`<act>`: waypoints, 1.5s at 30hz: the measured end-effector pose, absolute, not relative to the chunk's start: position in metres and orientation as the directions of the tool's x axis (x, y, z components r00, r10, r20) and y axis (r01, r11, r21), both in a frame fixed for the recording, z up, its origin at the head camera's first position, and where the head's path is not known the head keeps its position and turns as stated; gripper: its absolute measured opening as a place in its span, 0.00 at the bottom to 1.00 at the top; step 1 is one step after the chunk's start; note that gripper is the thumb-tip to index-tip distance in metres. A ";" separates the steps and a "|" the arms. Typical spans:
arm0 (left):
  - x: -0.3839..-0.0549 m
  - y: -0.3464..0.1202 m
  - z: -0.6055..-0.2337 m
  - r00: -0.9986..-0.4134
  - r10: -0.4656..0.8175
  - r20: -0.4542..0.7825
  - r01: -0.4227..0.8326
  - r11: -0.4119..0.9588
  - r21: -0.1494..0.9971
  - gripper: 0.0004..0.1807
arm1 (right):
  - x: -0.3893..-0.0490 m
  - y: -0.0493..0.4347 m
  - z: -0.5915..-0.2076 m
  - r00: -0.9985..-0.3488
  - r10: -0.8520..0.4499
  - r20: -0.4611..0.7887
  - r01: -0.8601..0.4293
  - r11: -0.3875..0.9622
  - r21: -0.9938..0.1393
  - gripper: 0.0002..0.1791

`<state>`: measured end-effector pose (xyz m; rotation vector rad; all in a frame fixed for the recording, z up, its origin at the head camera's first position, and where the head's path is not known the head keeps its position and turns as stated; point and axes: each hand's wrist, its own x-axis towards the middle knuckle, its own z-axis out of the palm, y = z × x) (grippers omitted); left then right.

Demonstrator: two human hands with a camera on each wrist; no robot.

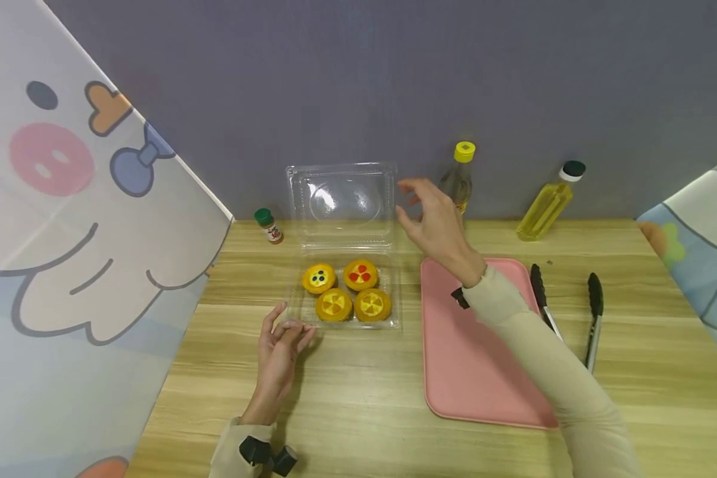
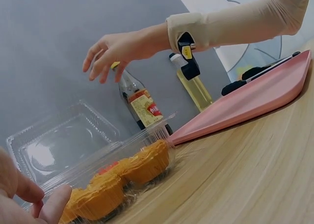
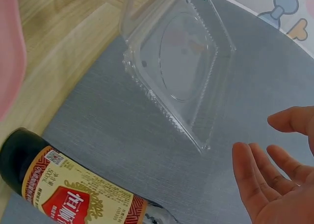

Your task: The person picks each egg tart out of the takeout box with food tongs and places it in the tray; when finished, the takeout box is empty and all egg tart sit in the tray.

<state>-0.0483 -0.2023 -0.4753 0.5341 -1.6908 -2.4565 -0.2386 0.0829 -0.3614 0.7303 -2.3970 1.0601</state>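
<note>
A clear plastic clamshell box (image 1: 396, 279) stands with its lid (image 1: 343, 229) raised at the back. Inside sit several small tarts: one with dark dots (image 1: 319, 279), one with red pieces (image 1: 360, 275) and two with yellow wedges, such as the front right tart (image 1: 373, 305). My left hand (image 1: 277, 358) is at the box's front left corner, fingers loosely bent and fingertips right by the rim. Just right of the raised lid, my right hand (image 1: 439, 222) hangs in the air with relaxed fingers spread and nothing between them; the right wrist view shows its fingers (image 3: 245, 170) apart from the lid.
A pink tray (image 1: 472, 372) lies right of the box, under the right forearm. Black-tipped tongs (image 1: 595, 299) lie beyond it. Along the back stand a yellow-capped sauce bottle (image 2: 144, 106), an oil bottle (image 1: 546, 209) and a green-capped spice jar (image 1: 270, 229).
</note>
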 end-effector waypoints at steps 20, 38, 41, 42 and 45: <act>-0.049 -0.206 -0.474 -0.929 -0.302 -0.215 -0.107 -0.338 0.935 0.34 | -0.208 0.124 -0.383 -0.823 -0.349 0.448 -0.555 0.663 -0.503 0.20; -0.054 -0.215 -0.472 -0.906 -0.373 -0.201 -0.124 -0.221 0.967 0.40 | -0.175 0.200 -0.403 -0.852 -0.320 0.415 -0.489 0.770 -0.410 0.21; -0.055 -0.216 -0.472 -0.903 -0.379 -0.203 -0.131 -0.208 0.969 0.40 | -0.169 0.214 -0.407 -0.855 -0.319 0.408 -0.484 0.772 -0.411 0.21; -0.056 -0.217 -0.472 -0.902 -0.380 -0.206 -0.136 -0.205 0.969 0.39 | -0.167 0.218 -0.408 -0.859 -0.317 0.403 -0.479 0.776 -0.411 0.21; -0.057 -0.219 -0.472 -0.899 -0.377 -0.221 -0.150 -0.207 0.967 0.35 | -0.158 0.233 -0.410 -0.875 -0.299 0.382 -0.447 0.802 -0.397 0.22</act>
